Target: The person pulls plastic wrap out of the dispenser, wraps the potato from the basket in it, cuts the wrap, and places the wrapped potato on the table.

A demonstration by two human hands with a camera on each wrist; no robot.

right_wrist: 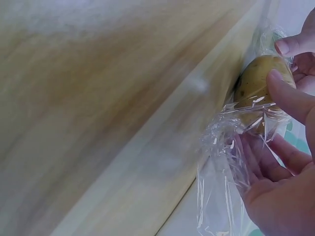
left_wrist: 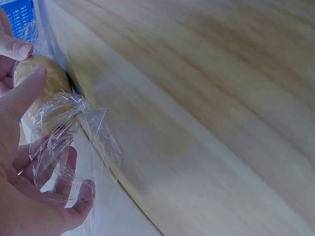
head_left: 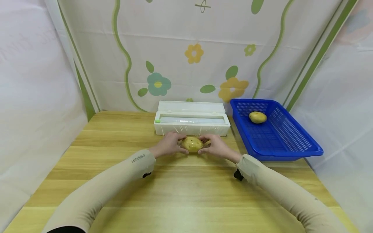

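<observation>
The left hand (head_left: 170, 144) and right hand (head_left: 217, 147) hold a potato (head_left: 192, 144) between them, each grip narrowed round one end; clear film (right_wrist: 221, 132) covers it, its edges hard to make out; the potato is just in front of the white box (head_left: 189, 130), its underside hidden; whether it touches the bench (head_left: 186, 194) I cannot tell; both wrist views cut off the hands.
</observation>
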